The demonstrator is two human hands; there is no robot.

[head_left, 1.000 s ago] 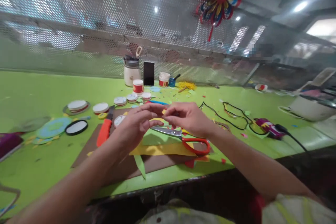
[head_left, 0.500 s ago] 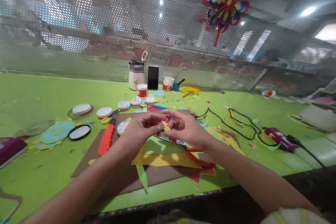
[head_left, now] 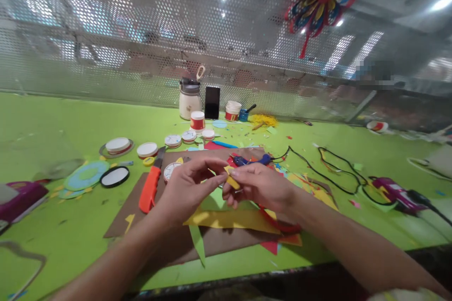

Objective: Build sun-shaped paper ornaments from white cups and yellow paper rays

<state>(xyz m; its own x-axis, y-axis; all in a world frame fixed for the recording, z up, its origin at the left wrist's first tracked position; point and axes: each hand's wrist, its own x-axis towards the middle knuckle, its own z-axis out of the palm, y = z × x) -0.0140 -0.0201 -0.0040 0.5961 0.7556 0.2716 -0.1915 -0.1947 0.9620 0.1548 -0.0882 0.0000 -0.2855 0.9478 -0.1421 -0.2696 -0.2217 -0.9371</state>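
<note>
Over the brown board [head_left: 169,244], my left hand [head_left: 197,183] and my right hand [head_left: 264,186] meet. A small strip of yellow paper [head_left: 231,180] is pinched between my right thumb and fingers. My left thumb and forefinger close on its left edge. Below them lie a green paper sheet [head_left: 216,200] and a wide yellow paper strip [head_left: 233,220]. Red-handled scissors [head_left: 282,225] are partly hidden under my right hand. Behind that hand rests a blue glue gun [head_left: 259,159]. An orange utility knife [head_left: 150,188] lies left of my left hand.
White round lids [head_left: 173,140], a red-and-white tub [head_left: 197,121], a phone [head_left: 212,102] and a cream jar [head_left: 189,101] stand further back. Paper scraps [head_left: 314,188] and a black cord [head_left: 332,171] spread to the right. A blue paper ring [head_left: 86,176] lies left.
My right hand has turned and moved slightly down, so more of the yellow strip and the glue gun show. The camera view has shifted a little left.
</note>
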